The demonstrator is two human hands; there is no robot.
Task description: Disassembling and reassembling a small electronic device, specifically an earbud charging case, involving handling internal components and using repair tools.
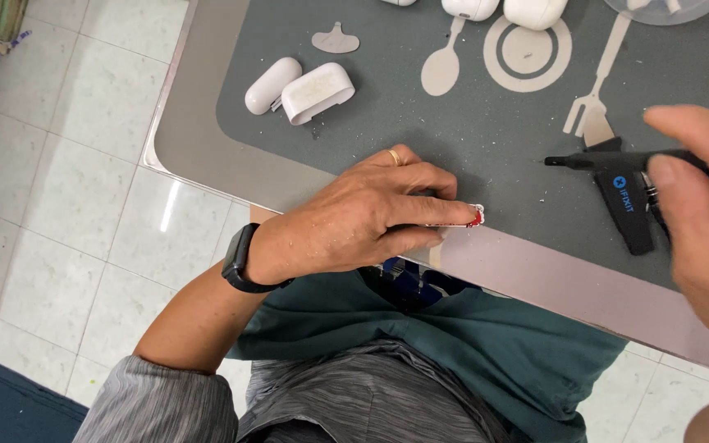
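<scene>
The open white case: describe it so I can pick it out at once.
Start at the grey mat on the table, near its left edge. Beyond the left hand lie two white cases touching; the open white case is the right one, hollow side showing, unlike the rounded closed case.

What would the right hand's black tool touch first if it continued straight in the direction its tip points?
The right hand holds a thin black tool with its tip pointing left across the grey mat. Straight on, the way looks free until the left hand, probably near its ringed finger; height above the mat is unclear.
</scene>
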